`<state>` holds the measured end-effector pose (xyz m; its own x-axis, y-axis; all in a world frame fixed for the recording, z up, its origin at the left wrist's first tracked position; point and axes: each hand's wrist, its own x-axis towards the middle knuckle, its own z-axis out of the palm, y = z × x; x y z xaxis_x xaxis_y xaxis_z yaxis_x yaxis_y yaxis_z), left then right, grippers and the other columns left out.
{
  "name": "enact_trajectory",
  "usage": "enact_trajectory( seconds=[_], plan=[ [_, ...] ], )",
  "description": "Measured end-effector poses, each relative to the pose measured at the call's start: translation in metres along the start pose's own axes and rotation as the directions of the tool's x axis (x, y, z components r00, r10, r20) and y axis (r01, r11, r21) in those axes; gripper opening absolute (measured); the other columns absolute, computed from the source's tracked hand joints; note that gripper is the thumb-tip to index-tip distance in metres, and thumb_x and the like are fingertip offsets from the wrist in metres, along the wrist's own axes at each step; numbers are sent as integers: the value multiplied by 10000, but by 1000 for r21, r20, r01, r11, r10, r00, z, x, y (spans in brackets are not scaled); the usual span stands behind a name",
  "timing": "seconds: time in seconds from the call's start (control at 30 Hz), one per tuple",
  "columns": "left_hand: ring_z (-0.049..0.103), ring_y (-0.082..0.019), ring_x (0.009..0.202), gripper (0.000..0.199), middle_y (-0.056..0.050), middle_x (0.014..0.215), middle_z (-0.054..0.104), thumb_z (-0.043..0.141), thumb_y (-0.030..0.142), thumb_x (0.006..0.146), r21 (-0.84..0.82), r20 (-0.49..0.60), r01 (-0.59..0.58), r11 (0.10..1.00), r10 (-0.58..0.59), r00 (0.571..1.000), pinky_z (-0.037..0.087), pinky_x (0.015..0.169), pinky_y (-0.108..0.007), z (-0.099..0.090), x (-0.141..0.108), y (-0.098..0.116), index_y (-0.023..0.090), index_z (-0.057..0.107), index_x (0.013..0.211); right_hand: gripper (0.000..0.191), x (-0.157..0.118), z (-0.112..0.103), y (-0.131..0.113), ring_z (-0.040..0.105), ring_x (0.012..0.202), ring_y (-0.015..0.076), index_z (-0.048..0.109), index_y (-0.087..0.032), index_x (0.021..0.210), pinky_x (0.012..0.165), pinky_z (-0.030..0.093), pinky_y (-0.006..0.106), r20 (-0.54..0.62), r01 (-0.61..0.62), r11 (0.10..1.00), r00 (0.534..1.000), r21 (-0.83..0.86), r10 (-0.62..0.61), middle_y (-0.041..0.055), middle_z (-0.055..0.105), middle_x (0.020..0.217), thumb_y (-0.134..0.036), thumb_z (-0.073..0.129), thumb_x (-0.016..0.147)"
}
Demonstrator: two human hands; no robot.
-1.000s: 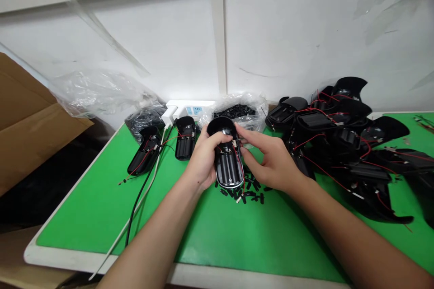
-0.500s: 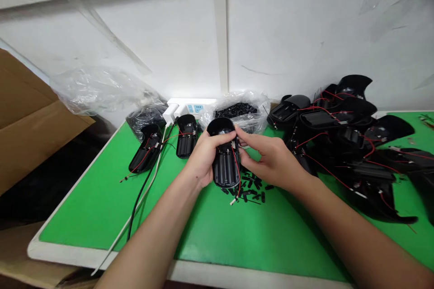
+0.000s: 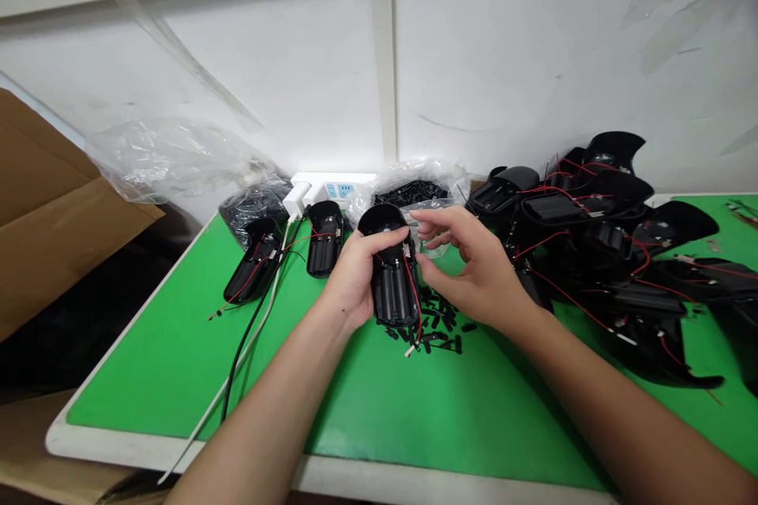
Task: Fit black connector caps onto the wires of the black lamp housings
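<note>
My left hand [image 3: 358, 280] is shut on a black plastic housing [image 3: 394, 292], gripping its side. The housing has an open battery holder with several slots, and a red wire [image 3: 418, 304] trails from it. My right hand [image 3: 474, 264] hovers just to the right of the housing, fingers curled and apart, holding nothing I can see. Under the housing lies a scatter of small black plastic parts [image 3: 435, 327]. Behind my hands, a clear plastic bag [image 3: 411, 201] holds more black parts.
Two wired housings [image 3: 257, 262] [image 3: 324, 239] lie left on the green-topped table [image 3: 178, 379], beside a white power strip [image 3: 332, 189] and a black cable [image 3: 249, 339]. A heap of wired black housings [image 3: 592, 241] fills the right. A cardboard box [image 3: 41, 205] stands left.
My right hand has drawn back from the housing, and its fingers have lifted away. My left hand still holds the housing, which has tilted slightly.
</note>
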<state>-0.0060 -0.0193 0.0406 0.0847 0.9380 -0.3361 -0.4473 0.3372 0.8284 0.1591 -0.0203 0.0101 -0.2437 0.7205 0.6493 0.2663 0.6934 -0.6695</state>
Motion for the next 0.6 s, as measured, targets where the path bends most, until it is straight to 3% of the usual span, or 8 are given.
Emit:
enact_trajectory(
  seconds=[0.2, 0.47, 0.6],
  plan=[
    [602, -128, 609, 347, -35, 768, 668, 900, 306, 652, -12, 69, -11, 1000, 12, 998, 453, 573, -267, 1, -1, -1, 145, 701, 887, 501, -2, 0, -3, 601, 1008, 190, 572, -276, 1388, 891, 571, 356, 70, -63, 989, 996, 134, 54, 50, 599, 1098, -116, 591, 913],
    [645, -144, 714, 342, -59, 824, 692, 867, 371, 752, 24, 157, -68, 997, 64, 986, 492, 663, -258, 1, -1, 0, 135, 710, 943, 661, -4, -1, -7, 541, 982, 214, 457, -296, 1495, 867, 525, 388, 129, -32, 992, 991, 123, 16, 63, 537, 1139, -267, 737, 898],
    [639, -125, 708, 325, -44, 809, 680, 850, 387, 791, 43, 191, -117, 992, 107, 976, 501, 676, -243, 2, 0, -3, 125, 696, 908, 716, -5, 3, -7, 518, 971, 214, 435, -301, 1512, 843, 511, 384, 108, -23, 990, 994, 138, 8, 56, 513, 1122, -222, 744, 871]
  ],
)
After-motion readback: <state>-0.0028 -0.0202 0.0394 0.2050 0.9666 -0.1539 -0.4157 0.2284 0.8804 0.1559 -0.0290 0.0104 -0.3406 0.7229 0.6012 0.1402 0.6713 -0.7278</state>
